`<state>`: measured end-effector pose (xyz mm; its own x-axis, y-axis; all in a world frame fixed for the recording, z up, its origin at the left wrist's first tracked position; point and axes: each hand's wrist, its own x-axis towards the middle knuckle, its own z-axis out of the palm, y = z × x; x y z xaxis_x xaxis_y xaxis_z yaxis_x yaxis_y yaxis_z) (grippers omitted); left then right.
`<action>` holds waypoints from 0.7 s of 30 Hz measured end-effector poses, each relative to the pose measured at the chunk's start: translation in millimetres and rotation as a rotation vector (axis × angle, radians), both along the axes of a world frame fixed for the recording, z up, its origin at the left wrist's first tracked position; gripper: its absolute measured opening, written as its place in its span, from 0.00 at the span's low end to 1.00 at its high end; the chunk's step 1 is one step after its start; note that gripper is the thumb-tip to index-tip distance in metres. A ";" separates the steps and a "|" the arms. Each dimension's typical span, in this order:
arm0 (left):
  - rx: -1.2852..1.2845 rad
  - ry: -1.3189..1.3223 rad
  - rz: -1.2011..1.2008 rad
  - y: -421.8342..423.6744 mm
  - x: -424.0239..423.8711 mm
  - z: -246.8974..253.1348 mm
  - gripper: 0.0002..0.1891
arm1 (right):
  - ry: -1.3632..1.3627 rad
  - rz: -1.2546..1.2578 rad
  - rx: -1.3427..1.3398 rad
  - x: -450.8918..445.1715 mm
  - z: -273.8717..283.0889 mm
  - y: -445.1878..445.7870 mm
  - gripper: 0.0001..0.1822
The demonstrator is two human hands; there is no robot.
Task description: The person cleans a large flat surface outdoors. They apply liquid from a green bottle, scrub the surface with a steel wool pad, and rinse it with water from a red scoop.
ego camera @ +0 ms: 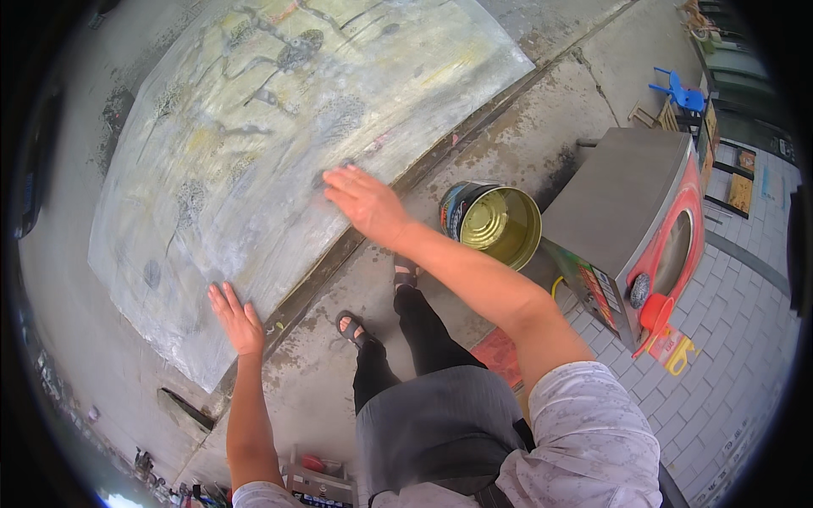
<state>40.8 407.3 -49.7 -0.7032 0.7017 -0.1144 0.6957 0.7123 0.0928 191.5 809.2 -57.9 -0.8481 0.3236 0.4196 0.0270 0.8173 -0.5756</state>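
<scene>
A large pale sheet or panel (273, 209), streaked in grey and yellow with dark mottled patches, spreads out before me; its material cannot be told. My left hand (240, 322) lies palm down on its near edge, fingers spread, holding nothing that I can see. Farther right along the same edge, my right hand (368, 202) reaches over the surface with its fingers close together and slightly bent. Small dark spots show at its fingertips, but whether something is under them is hidden. To the right of that hand stands an open tin bucket (454, 209) with a gold-coloured inside.
On the right is a metal-topped cabinet (610, 184) with a red front. A metal scrubber (639, 290), a red plastic scoop (657, 311) and a yellow-handled container (678, 355) are beside it. Farther off stands a blue chair (685, 94). My sandalled feet are on the concrete (317, 394).
</scene>
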 end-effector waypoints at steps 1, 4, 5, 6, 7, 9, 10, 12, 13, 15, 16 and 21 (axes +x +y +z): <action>-0.006 0.002 0.002 -2.6 1.4 3.3 0.34 | -0.007 -0.151 0.083 11.1 -8.7 56.9 0.14; 0.024 0.004 -0.017 10.8 0.9 2.4 0.34 | -0.183 -0.722 0.039 61.5 -13.1 228.9 0.12; 0.010 0.015 -0.021 15.4 1.5 -3.0 0.34 | -0.183 -0.815 0.001 67.5 -11.6 255.5 0.12; -0.015 0.031 -0.024 13.1 -1.8 -6.5 0.34 | -0.158 -0.828 -0.011 55.7 -10.3 244.0 0.12; -0.048 0.040 -0.029 9.0 -0.9 -4.6 0.34 | -0.142 -0.843 -0.028 42.1 -9.5 218.7 0.11; -0.014 0.022 -0.042 10.0 -6.4 -4.5 0.35 | -0.060 -0.516 0.011 27.0 -20.9 117.9 0.09; 0.002 0.004 -0.049 8.0 -4.7 -4.6 0.35 | -0.071 -0.337 0.041 17.5 -15.7 53.2 0.08; -0.020 0.009 -0.045 -3.5 -7.7 -1.8 0.35 | -0.061 -0.165 0.066 17.6 2.6 11.7 0.08; -0.035 0.012 -0.037 -6.8 -7.1 -1.0 0.35 | -0.039 -0.144 0.080 20.6 1.4 26.8 0.08; -0.046 0.020 -0.026 -6.8 -4.1 0.2 0.35 | 0.010 -0.296 0.141 28.4 -4.0 95.1 0.10; -0.045 0.021 -0.027 -1.4 -2.4 -1.9 0.35 | -0.035 -0.505 0.184 43.4 -11.9 150.0 0.12; -0.017 0.031 -0.057 2.0 -3.5 -0.7 0.34 | -0.074 -0.492 0.180 62.6 -15.7 111.0 0.11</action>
<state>37.3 409.3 -50.4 -0.6655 0.7389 -0.1054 0.7375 0.6727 0.0592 254.2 920.2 -73.6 -0.6437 0.6187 0.4503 0.4670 0.7838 -0.4093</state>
